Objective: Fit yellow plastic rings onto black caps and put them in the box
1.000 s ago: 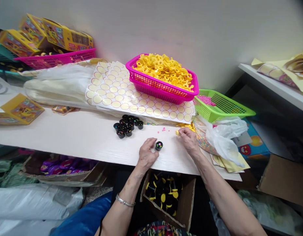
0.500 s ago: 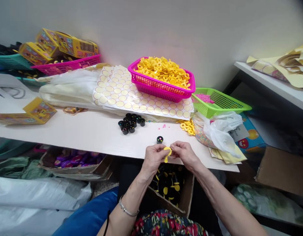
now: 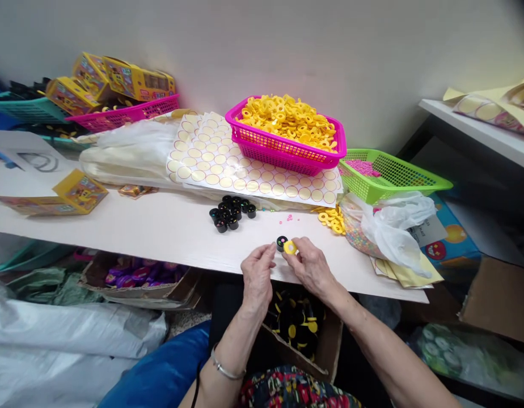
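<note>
Near the table's front edge my right hand [image 3: 311,266] pinches a yellow ring-shaped plastic piece [image 3: 290,247] with a pale middle. The piece is right against a small black cup [image 3: 281,242], which has pink and green bits inside; whether they touch I cannot tell. To the left of the cup is my left hand [image 3: 257,272], its thumb and fingertips pressed together; anything between them is too small to make out. Farther back on the left, several similar black cups [image 3: 230,212] stand in a cluster.
A pink basket [image 3: 283,148] heaped with yellow ring pieces stands on sticker sheets [image 3: 211,164]. Right of it are loose yellow pieces [image 3: 331,219], a green basket [image 3: 398,181] and a bag of beads [image 3: 359,232]. A carton [image 3: 330,351] of black-and-yellow parts lies below the edge.
The yellow ring piece has gone from my left hand to my right hand and moved up beside the black cup. My left hand has drawn slightly left. The view has shifted a little.
</note>
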Motion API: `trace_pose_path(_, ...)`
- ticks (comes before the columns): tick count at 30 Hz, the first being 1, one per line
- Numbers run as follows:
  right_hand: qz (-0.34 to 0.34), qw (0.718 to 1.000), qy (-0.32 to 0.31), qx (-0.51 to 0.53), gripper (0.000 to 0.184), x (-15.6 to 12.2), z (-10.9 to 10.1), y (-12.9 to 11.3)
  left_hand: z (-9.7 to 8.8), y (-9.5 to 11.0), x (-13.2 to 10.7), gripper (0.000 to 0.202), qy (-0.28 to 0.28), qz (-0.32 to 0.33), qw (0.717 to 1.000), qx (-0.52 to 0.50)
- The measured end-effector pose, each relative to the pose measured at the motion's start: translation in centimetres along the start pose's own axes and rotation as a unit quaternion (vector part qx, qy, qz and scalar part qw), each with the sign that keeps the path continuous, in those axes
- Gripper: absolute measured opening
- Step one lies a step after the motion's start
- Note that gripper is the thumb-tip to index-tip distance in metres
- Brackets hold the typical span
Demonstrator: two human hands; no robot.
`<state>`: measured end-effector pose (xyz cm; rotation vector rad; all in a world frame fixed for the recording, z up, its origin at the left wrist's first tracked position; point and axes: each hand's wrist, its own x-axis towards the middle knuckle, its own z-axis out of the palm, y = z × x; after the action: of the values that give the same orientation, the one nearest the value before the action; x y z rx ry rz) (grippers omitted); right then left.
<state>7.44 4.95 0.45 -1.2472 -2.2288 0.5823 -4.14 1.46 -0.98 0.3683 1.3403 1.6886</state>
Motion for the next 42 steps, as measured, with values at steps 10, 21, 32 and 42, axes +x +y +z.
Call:
trace_pose_path(10,0.019,0.971,-0.172,-0.165,0.014,4.6,-0.1,0.3,0.1,-0.9,4.2,0.032,-0.016,0.002,0.994,0.107)
trace_pose_path(21,0.03,0.984,-0.158,-0.074,0.013,4.6,0.5,1.0,0.8,-2.2,5.3,0.021,-0.085,0.062,0.982,0.154)
trace_pose_path(32,0.266,0.867,-0.063,0.416,0.034,4.6,3.0,2.4,0.9,-2.2,5.2,0.021,-0.057,0.075,0.978,0.187)
trace_pose_path(42,0.324,0.803,-0.043,0.498,0.024,5.2,3.3,2.3,1.9,-1.2,5.3,0.017,-0.043,0.015,0.987,0.156)
